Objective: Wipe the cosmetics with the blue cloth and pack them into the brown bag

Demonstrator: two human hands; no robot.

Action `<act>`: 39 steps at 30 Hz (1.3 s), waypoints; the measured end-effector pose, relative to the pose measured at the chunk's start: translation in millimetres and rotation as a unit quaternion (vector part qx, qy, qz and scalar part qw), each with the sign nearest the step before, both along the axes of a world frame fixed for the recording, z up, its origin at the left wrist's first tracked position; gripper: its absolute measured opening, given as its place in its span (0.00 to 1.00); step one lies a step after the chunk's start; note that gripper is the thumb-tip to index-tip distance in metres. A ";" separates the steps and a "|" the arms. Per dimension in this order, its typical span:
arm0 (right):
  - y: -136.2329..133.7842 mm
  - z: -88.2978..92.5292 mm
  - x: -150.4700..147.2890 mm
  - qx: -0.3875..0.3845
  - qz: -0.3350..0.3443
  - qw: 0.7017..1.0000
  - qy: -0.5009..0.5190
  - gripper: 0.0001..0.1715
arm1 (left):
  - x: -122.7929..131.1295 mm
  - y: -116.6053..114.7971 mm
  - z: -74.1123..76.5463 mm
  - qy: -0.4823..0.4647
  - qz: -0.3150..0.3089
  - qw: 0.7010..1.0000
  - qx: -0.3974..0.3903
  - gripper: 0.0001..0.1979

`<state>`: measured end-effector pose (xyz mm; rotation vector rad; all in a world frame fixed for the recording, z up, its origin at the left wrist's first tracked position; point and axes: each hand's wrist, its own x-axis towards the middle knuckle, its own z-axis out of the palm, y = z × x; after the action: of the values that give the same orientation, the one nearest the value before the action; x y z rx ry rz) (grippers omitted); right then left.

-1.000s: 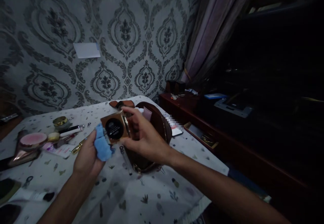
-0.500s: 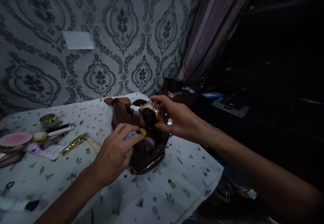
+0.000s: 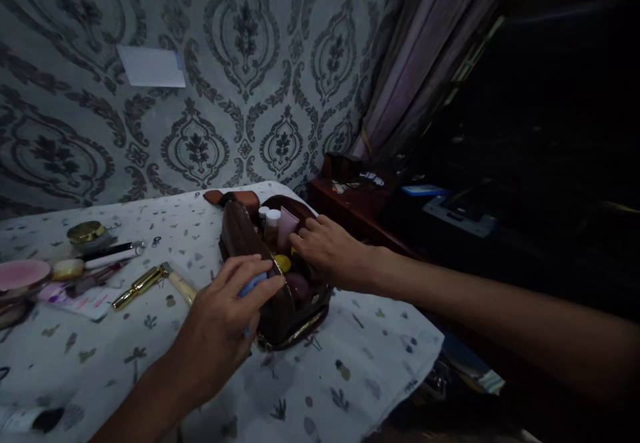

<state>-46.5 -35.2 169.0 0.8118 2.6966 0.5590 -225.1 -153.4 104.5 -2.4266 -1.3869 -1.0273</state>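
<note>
"Where's the brown bag [image 3: 283, 319]?"

"It stands open on the table [image 3: 370, 356] in front of you, with white-capped bottles [image 3: 272, 224] and a pink tube [image 3: 287, 227] upright inside."

"And the left hand [image 3: 220, 326]?"

"You have its fingers closed around a blue cloth [image 3: 254, 284], by the bag's left edge."

"The right hand [image 3: 333, 253]?"

"You have it in the bag's opening, near the pink tube, fingers curled; I cannot tell whether they hold anything"
</note>
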 end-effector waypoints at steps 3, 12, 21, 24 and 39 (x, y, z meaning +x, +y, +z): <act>1.5 0.4 -4.2 -0.006 -0.011 0.999 -0.032 0.17 | -0.8 -1.8 -0.6 -0.005 -0.004 1.000 -0.002 0.30; 11.0 -13.7 -3.9 0.003 -0.019 0.998 -0.057 0.20 | -2.5 -2.7 -4.7 0.002 -0.008 1.000 0.001 0.32; 8.0 -17.5 -2.7 0.028 -0.013 0.997 -0.070 0.22 | -1.6 -3.8 -4.4 0.003 -0.008 1.000 0.006 0.32; 4.2 -15.4 -3.4 0.029 -0.004 0.997 -0.070 0.24 | -0.8 -3.2 -3.7 0.003 -0.007 1.000 0.006 0.32; 6.4 -10.9 -8.5 -0.076 -0.016 0.990 -0.117 0.14 | -2.5 -3.1 -10.5 -0.009 -0.008 1.000 -0.005 0.34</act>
<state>-55.0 -28.8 158.1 0.7004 2.4724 0.4063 -227.5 -156.5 94.0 -2.4443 -1.3834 -1.0505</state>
